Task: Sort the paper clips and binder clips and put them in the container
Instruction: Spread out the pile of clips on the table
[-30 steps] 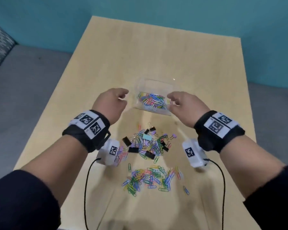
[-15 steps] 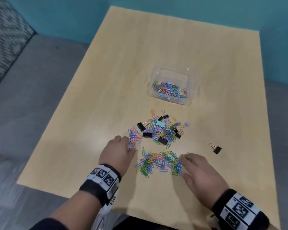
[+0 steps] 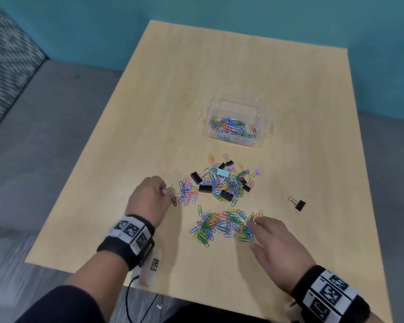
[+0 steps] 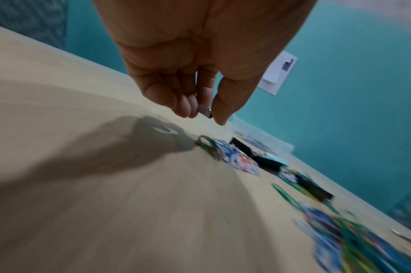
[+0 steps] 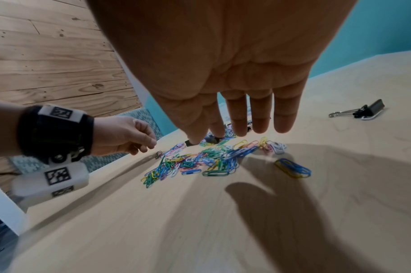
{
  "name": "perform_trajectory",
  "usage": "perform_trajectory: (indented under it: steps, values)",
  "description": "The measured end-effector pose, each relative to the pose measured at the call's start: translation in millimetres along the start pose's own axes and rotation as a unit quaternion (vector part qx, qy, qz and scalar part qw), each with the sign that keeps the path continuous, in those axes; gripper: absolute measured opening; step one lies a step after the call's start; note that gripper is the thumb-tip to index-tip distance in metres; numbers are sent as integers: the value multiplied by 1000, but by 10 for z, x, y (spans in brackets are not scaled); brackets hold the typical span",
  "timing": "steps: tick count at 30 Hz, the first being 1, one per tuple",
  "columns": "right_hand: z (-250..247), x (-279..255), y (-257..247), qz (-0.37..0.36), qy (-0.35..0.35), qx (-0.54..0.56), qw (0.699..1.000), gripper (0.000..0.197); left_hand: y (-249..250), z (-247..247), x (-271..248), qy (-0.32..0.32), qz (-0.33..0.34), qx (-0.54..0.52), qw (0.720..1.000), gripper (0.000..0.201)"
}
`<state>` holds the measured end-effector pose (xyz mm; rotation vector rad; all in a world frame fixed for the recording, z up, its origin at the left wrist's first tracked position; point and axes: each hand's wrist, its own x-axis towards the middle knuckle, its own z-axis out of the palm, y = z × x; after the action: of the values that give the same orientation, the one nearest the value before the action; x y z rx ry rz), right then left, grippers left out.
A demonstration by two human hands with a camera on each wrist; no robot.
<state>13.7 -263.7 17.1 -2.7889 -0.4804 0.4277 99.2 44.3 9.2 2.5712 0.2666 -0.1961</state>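
The worktop (image 3: 231, 73) carries everything. Towards its far side a clear container (image 3: 262, 122) stands upright with coloured paper clips lying inside. Nearer lies a mixed pile (image 3: 222, 183) of paper clips and binder clips, and nearer still a pile of paper clips (image 3: 219, 223) alone. One black binder clip (image 3: 299, 203) lies well apart to the right. The right hand (image 3: 278, 250) hovers palm down at the right edge of the near pile, its grip open with fingers (image 5: 284, 118) straight, holding nothing. The left hand (image 3: 149, 199), beside the left edge of the mixed pile, has its grip pinched on a small lilac clip (image 4: 205, 111) between thumb and fingertips, just above the worktop.
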Motion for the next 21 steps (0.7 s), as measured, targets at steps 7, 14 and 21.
perform_trajectory:
  steps: [7, 14, 21]
  values:
    - [30, -13, -63, 3, -6, -12, 1000, 41, 58, 55, 287, -11, 136, 79, 987, 5]
    - [28, -52, -61, 11, 1, -7, 1000, 40, 105, 236, 99, -55, 237, 135, 961, 38]
    - [79, -129, 1, 15, 4, -8, 1000, 40, 79, 250, -354, -55, 253, 150, 954, 38]
